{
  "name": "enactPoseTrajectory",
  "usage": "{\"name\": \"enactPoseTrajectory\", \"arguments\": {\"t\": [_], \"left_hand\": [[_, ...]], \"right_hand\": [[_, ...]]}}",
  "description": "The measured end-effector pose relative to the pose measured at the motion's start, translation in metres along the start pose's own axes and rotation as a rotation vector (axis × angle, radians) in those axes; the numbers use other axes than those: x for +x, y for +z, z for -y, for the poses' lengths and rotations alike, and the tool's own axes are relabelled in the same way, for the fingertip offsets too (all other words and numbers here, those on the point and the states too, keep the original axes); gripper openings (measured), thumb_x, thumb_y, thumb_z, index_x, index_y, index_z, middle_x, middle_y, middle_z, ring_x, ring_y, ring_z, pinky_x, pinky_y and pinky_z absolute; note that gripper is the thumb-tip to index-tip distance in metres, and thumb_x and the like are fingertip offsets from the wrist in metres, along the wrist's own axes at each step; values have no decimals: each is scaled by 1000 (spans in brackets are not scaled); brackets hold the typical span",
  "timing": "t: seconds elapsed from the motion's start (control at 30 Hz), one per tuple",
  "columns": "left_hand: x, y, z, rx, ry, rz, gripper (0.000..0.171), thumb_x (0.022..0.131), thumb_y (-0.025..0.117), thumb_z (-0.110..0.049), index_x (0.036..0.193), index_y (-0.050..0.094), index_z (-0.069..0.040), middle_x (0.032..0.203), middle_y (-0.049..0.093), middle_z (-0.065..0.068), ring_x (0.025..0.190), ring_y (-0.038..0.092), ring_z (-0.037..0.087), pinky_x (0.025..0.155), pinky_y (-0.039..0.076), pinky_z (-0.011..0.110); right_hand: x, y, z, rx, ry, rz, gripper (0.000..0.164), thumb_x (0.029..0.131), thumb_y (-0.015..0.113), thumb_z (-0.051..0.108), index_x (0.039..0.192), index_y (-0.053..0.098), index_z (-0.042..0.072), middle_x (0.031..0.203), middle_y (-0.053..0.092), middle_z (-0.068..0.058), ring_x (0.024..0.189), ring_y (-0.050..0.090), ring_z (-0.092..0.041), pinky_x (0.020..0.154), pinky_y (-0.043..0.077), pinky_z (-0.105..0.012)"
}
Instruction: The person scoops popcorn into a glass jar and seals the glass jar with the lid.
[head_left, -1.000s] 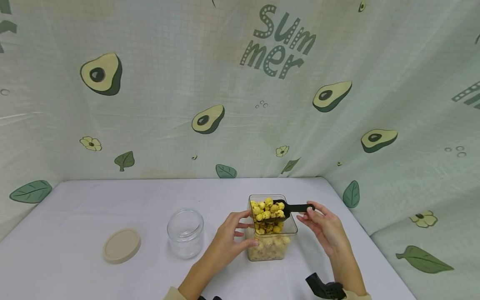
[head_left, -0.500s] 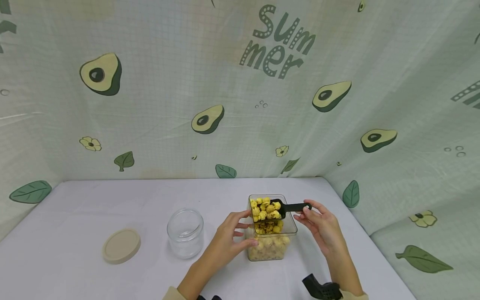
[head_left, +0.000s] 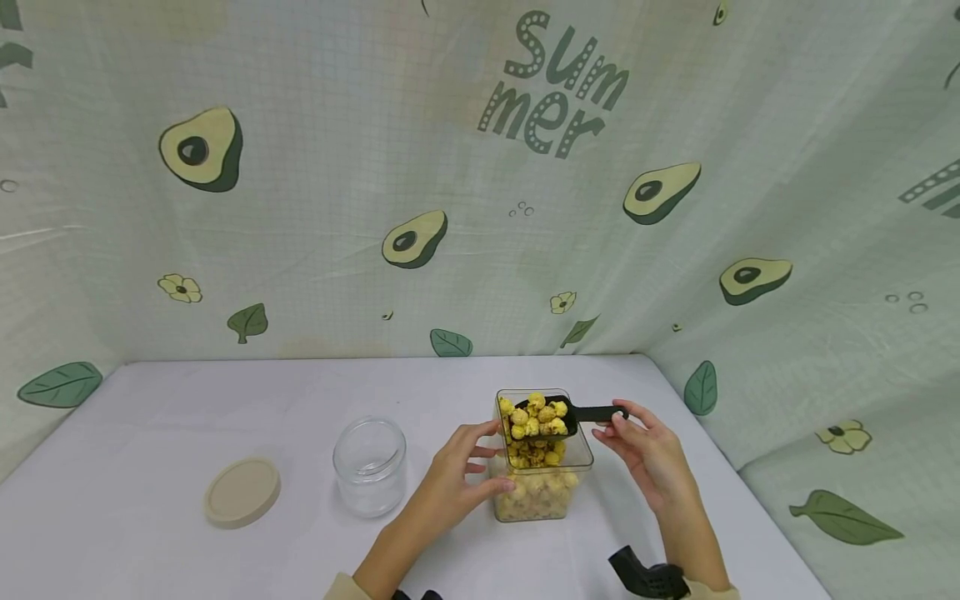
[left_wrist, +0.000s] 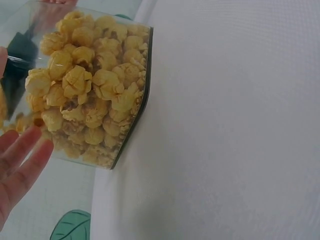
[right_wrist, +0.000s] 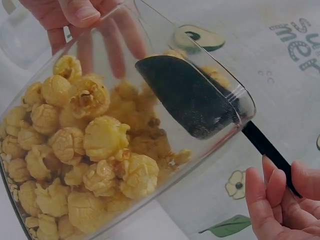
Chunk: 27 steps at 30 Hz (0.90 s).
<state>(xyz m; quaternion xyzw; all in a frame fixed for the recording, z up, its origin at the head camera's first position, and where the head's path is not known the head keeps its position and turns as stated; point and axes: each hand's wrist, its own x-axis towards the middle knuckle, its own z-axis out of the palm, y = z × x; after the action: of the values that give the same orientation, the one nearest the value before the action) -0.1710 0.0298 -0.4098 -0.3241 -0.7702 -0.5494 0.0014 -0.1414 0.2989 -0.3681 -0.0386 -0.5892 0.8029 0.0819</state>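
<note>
A clear square container (head_left: 582, 454) stands on the table, partly filled with yellow popcorn (right_wrist: 70, 145). My left hand (head_left: 459, 468) holds it from the left, thumb at the front wall and fingers along the side. At the handle's end, my right hand (head_left: 654, 460) pinches a black scoop (head_left: 596, 414) between thumb and fingers. The scoop's bowl, heaped with popcorn pieces, lies within the container's mouth, above the rest of the popcorn. Through the clear wall in the right wrist view, the dark underside of the scoop (right_wrist: 185, 100) shows below the rim.
Left of the container is a clear round jar (head_left: 371, 468) without a lid. Farther left, a round beige lid (head_left: 242, 492) lies flat on the white table (head_left: 150, 433). Behind the table hangs a cloth (head_left: 315, 167) printed with avocados and leaves.
My right hand shifts the scoop a little to the left, then back to the right, and the popcorn in it settles differently. My left hand and the container stay in place.
</note>
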Motion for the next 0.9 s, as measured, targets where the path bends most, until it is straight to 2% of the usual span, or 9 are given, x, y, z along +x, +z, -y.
{"name": "enactPoseTrajectory", "arguments": {"t": [0.53,0.73,0.9], "left_hand": [[-1,-2,-2,-67,-13,-1,68,79,73,-29,137,41,-17,129,48,7,108,59,26,85,54,35],[0,-2,-2,-89,-21,10,67,79,74,-27,137,42,-15,130,48,10,107,59,28,85,54,37],[0,-3,-4,-114,-31,29,68,80,73,-23,138,40,-11,132,46,15,108,58,32,85,54,40]], "right_hand": [[-1,-7,8,61,17,16,18,93,53,4,102,60,17,90,64,-1,83,68,-13,81,55,-25],[-2,-6,9,109,-20,65,19,94,50,2,102,61,14,90,64,-2,83,69,-14,82,55,-26],[-3,-3,11,151,-40,72,19,94,49,0,102,61,13,86,64,-4,80,67,-13,82,55,-27]]}}
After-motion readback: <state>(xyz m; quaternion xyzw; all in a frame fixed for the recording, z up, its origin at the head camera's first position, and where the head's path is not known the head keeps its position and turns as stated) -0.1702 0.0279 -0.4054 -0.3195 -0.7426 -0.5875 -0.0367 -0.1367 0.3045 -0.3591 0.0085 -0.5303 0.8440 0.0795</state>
